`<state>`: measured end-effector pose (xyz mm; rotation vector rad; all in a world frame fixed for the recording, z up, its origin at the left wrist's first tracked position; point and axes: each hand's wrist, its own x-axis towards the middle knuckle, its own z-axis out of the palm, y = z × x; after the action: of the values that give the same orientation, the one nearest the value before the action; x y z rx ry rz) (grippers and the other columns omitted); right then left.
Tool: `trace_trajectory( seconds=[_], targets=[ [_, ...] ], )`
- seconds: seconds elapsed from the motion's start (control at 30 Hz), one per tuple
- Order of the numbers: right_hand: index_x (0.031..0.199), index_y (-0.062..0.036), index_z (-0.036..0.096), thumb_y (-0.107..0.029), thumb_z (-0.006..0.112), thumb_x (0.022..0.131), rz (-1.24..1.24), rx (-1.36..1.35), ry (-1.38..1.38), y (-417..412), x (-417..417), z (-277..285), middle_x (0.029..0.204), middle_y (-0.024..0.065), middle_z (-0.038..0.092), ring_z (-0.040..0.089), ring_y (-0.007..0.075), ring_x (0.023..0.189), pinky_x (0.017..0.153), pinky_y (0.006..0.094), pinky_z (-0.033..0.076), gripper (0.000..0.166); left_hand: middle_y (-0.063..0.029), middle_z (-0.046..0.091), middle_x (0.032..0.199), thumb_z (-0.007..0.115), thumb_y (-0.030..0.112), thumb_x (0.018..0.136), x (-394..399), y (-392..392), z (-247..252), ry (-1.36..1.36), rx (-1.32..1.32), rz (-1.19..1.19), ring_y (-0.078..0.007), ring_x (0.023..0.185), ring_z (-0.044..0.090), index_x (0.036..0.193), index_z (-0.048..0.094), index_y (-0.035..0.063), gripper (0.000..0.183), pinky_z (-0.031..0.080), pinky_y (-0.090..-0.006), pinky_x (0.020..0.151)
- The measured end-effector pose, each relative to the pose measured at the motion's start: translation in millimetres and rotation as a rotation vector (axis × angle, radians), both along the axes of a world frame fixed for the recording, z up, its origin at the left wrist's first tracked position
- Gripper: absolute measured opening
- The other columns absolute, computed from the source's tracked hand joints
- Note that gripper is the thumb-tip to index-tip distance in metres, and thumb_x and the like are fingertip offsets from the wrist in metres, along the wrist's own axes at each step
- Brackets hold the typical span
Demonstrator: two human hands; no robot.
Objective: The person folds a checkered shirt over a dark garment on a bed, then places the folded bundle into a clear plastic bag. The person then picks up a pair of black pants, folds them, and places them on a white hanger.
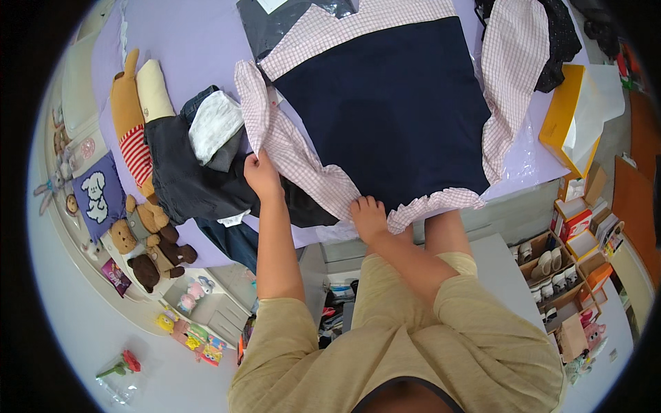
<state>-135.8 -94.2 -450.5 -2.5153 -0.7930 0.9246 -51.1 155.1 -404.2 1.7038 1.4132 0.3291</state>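
A garment with a navy body [392, 113] and pink checked sleeves lies spread on a bed with a lilac sheet [170, 31]. My left hand [262, 175] pinches the edge of its left-side checked sleeve [294, 149], which lies bent down along the navy body. My right hand [368, 218] rests on the lower end of that sleeve, beside the ruffled checked hem [434, 204]; its fingertips are curled, and whether they grip cloth is unclear. The other checked sleeve [516, 77] lies along the right side.
Dark trousers [181, 165], a folded white cloth [214, 124] and plush toys [129, 103] lie at the left. A grey plastic bag [258, 31] is partly under the garment's top. At the right are black dotted cloth [557, 46], a yellow box [565, 113] and shoe boxes [547, 263].
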Motion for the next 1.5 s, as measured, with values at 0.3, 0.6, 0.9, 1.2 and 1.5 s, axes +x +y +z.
trace_trajectory(
  seconds=[0.3, 0.6, 0.9, 1.2, 1.5],
  targets=[
    [0.102, -0.002, 0.06, -0.001, 0.054, 0.084, -1.126, 0.659, 0.638, -121.1, 27.8, 43.4, 0.092, 0.0041, 0.063, 0.06, 0.0132, 0.081, 0.07, 0.0249, 0.047, 0.02, -0.0001, 0.05, 0.058, 0.054, 0.025, 0.092, 172.1, -144.6, 98.0, -0.413, -0.275, -0.419, -0.0076, 0.053, 0.048, 0.072, 0.054, 0.0055, 0.028, 0.037, -0.0259, 0.047],
    [0.098, -0.0055, 0.059, -0.011, 0.05, 0.089, -1.77, 0.604, 0.663, -183.4, 87.4, -6.7, 0.077, -0.0037, 0.058, 0.047, 0.0031, 0.062, 0.052, 0.0182, 0.035, 0.013, -0.014, 0.062, 0.099, 0.059, 0.011, 0.083, 220.5, -186.6, -17.4, -0.503, 0.141, -1.128, -0.0259, 0.088, 0.06, 0.103, 0.06, 0.0028, 0.022, 0.047, -0.034, 0.077],
    [0.111, 0.0012, 0.057, -0.013, 0.058, 0.088, -1.638, 0.8, 0.728, -179.1, 102.1, -15.3, 0.097, 0.004, 0.061, 0.054, 0.0093, 0.084, 0.076, 0.0234, 0.043, 0.027, -0.0143, 0.05, 0.102, 0.066, 0.026, 0.082, 142.9, -32.5, -32.0, 0.129, 0.073, -0.187, -0.0299, 0.089, 0.055, 0.113, 0.044, -0.0058, 0.05, 0.044, -0.0383, 0.078],
    [0.124, 0.0038, 0.046, 0.01, 0.058, 0.08, -1.512, 0.928, 0.445, -185.0, 114.8, 15.9, 0.116, 0.0106, 0.057, 0.055, 0.0147, 0.104, 0.091, 0.0262, 0.043, 0.046, -0.001, 0.053, 0.065, 0.065, 0.024, 0.082, 193.8, -33.8, -35.7, 0.087, -0.338, -0.375, -0.0131, 0.052, 0.051, 0.079, 0.059, 0.0039, 0.021, 0.041, -0.0242, 0.05],
    [0.103, 0.0019, 0.057, -0.011, 0.057, 0.088, -1.541, 0.788, 0.602, -189.6, 121.7, 2.0, 0.095, 0.0063, 0.062, 0.055, 0.0102, 0.083, 0.075, 0.024, 0.044, 0.02, -0.0106, 0.058, 0.093, 0.058, 0.011, 0.085, 284.6, -87.2, 12.6, -0.484, -0.351, -0.464, -0.0171, 0.084, 0.057, 0.118, 0.043, -0.0021, 0.039, 0.047, -0.0281, 0.077]
  ],
)
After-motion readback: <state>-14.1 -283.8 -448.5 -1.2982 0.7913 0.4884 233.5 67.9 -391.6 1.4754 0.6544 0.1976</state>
